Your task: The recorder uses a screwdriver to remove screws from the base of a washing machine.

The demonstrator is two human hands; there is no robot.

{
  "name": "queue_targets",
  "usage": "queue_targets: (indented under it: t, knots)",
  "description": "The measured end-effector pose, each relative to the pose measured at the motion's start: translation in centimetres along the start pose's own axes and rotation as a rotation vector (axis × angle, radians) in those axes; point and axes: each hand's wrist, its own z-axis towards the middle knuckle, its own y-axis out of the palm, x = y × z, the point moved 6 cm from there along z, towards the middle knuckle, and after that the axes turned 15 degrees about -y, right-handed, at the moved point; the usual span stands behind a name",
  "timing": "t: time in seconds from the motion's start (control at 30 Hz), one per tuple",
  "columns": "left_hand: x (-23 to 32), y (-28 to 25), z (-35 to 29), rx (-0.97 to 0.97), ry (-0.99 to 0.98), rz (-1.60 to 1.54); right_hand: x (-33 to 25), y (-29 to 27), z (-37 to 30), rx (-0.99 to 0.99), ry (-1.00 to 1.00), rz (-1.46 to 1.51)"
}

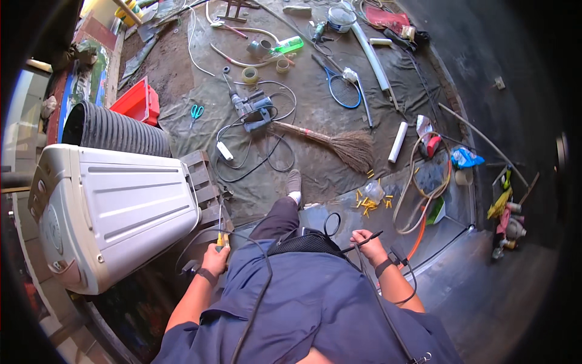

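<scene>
My left hand [214, 259] is closed around the yellow handle of a screwdriver [220, 238], whose thin shaft points away from me. It is beside the near corner of a large white and grey appliance housing [130, 200] that lies at the left. My right hand [368, 246] is held in front of my right hip, its fingers curled around a thin black cable-like piece [354, 246] that sticks out past them. Black cords run down my shirt and near both wrists. Ahead of my right hand, yellow wall plugs [368, 206] lie scattered around a clear plastic bag [374, 192].
A straw broom [348, 147], a corded drill [251, 109], turquoise scissors [196, 113] and a racket [344, 88] lie on the dark ground sheet. A ribbed black pipe [124, 130] and a red bin [138, 103] stand behind the housing. Looped hoses [418, 209] lie at the right.
</scene>
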Motion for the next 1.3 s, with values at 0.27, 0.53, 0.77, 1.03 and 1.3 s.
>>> queue_targets:
  t: [0.27, 0.53, 0.77, 1.03, 1.3]
  knots:
    - [14.8, -0.9, 1.1, -0.097, 0.096, -0.135, -16.9, -3.1, 7.7, -0.134, -0.261, -0.154]
    - [21.2, -1.1, 3.9, -0.133, -0.072, -0.386, -23.5, -8.4, 19.2, -0.052, -0.154, -0.017]
    - [32.1, -1.1, 4.6, 0.175, -0.005, -0.266, -27.4, -11.9, 32.4, -0.140, 0.018, -0.048]
    - [41.6, -0.4, 8.1, 0.124, -0.193, -0.494, -43.0, -16.8, 47.5, -0.217, -0.017, -0.097]
    - [49.2, -4.8, 7.8, 0.249, -0.216, -0.736, -56.9, -16.1, 58.5, -0.170, -0.055, -0.203]
